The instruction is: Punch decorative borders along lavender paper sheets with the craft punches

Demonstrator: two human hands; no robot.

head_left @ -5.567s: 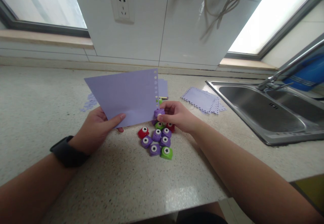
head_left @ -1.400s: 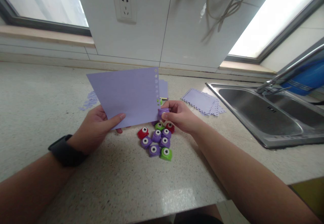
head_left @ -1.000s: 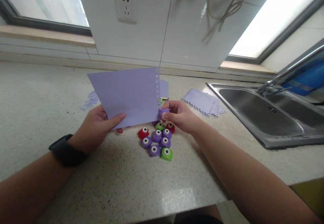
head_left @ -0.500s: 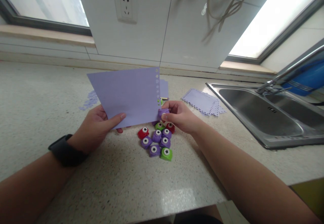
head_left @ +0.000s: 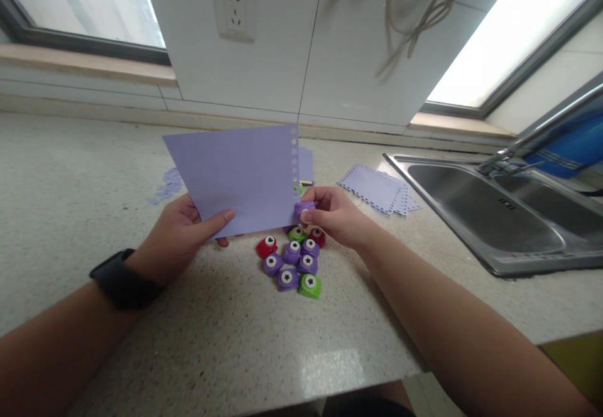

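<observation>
- gripping the lavender sheet (head_left: 235,178) near its lower left corner, our left hand (head_left: 191,232) is closed, thumb on the near face, other fingers mostly hidden behind.
- our right hand (head_left: 336,217) pinches a purple punch (head_left: 305,208) between thumb and bent fingers, at the sheet's right edge near the lower corner.
- we record a column of small holes down that edge, above the punch; we cannot tell whether paper sits in its slot.
- we hold the sheet tilted up over the speckled counter (head_left: 211,354).
- below the purple punch we note a cluster of punches (head_left: 292,254), purple, green and red, with white buttons.
- paper scraps (head_left: 167,186) lie beyond our left hand.
- overlapping hole-edged sheets (head_left: 372,188) lie between our right hand and the steel sink (head_left: 475,216).
</observation>
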